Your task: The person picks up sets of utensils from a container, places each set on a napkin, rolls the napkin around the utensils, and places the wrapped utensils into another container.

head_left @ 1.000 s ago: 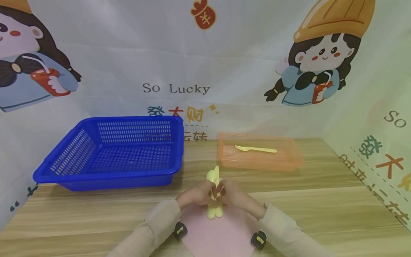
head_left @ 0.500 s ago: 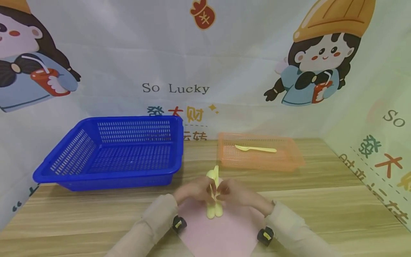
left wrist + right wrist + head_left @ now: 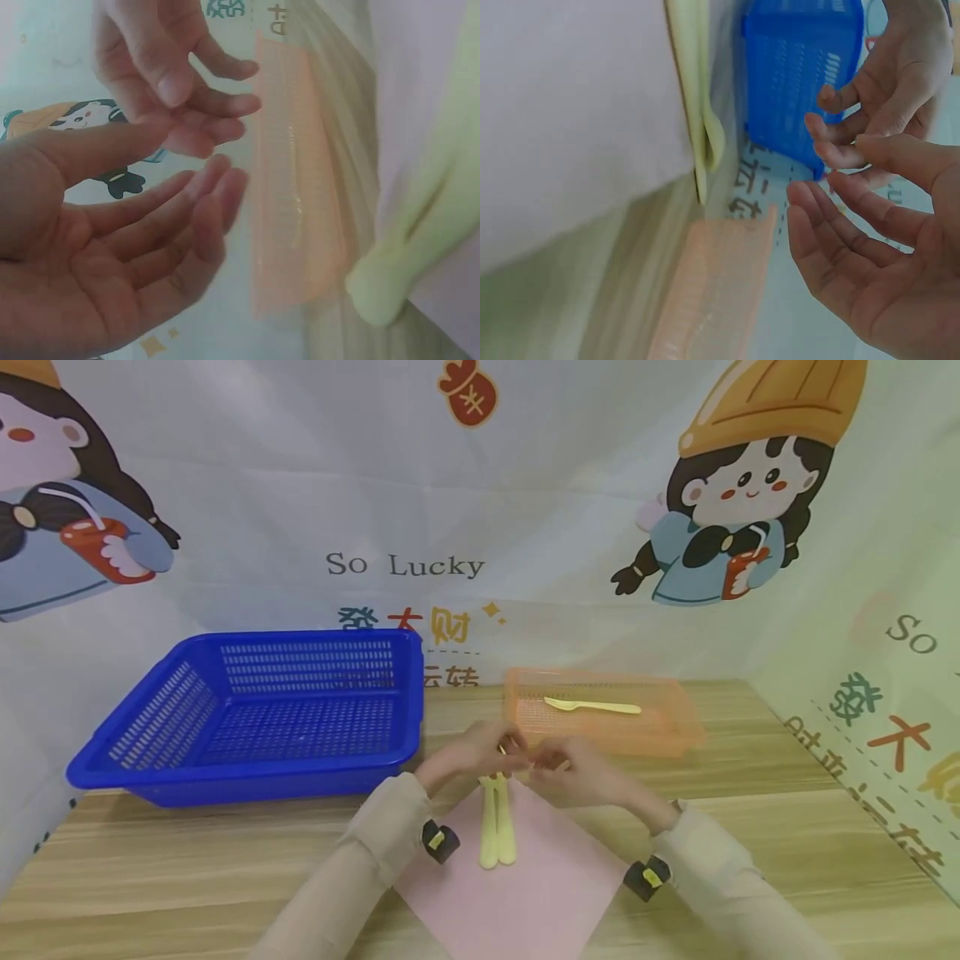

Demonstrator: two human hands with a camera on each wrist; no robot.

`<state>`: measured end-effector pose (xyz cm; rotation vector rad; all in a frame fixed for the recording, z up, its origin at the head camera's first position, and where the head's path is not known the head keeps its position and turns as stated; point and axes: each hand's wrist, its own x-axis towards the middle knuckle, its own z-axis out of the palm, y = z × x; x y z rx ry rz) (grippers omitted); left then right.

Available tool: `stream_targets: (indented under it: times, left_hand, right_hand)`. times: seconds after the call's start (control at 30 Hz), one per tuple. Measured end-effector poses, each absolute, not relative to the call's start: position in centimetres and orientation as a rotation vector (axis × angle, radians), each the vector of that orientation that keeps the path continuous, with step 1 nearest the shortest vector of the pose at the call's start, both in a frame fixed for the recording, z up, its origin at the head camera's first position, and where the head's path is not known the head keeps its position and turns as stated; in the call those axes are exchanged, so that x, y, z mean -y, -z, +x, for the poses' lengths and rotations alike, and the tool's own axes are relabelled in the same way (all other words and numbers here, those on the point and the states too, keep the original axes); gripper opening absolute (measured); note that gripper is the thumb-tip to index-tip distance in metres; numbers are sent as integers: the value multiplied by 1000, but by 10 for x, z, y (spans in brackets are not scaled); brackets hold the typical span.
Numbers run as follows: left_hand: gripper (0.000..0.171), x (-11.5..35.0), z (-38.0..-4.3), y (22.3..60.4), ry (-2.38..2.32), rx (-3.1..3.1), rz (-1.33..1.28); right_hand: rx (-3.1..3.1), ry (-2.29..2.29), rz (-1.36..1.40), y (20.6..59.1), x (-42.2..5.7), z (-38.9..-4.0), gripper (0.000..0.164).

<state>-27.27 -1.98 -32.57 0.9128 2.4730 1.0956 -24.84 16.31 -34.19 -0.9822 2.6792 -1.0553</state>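
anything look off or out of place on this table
Nothing looks spilled or broken. One slight oddity: the yellow utensils on the pink sheet stick out past its far edge, over bare wood, though that may be deliberate.

The left sleeve point(image 3: 330, 889) is long, plain and pale cream, loose enough to bunch, with soft creases across it and a broad left cuff point(image 3: 393, 818) ending at the wrist; the right sleeve point(image 3: 723, 889) matches it in colour and cut; below the left wrist sits a small, boxy black left device point(image 3: 448, 845), and a like black right device point(image 3: 639, 882) sits below the other wrist; each bears a little yellow patch point(image 3: 652, 878), its markings too small to read; past the sleeves the left hand point(image 3: 483, 752) and right hand point(image 3: 576, 770) are bare; a short, rounded right thumbnail point(image 3: 172, 90) shows in the left wrist view.
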Motion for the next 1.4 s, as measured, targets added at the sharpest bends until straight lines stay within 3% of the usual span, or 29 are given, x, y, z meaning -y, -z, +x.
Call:
stream_targets:
  times: [0.13, 0.3, 0.63, 1.03, 1.27, 1.4]
  left_hand:
    - [20, 5, -284, 319, -1166, -2610, 969]
    - [22, -16, -300, 317, -1262, -2685, 829]
    - [17, -45, -332, 337, -1245, -2815, 792]
    - [22, -63, -344, 356, -1072, -2879, 669]
    - [21, -67, -348, 363, -953, -2902, 613]
    - [25, -69, -350, 365, -872, -2876, 601]
  right_hand:
    - [-2812, 1065, -861, 330, -173, -260, 18]
    - [-2932, 1101, -672, 322, -182, -273, 20]
    - [-3111, 999, -510, 329, -192, -300, 20]
    - [-3136, 700, -271, 350, -209, -332, 39]
    - [-3065, 612, -202, 397, -242, -384, 55]
    - [-3014, 604, -185, 390, -239, -378, 59]
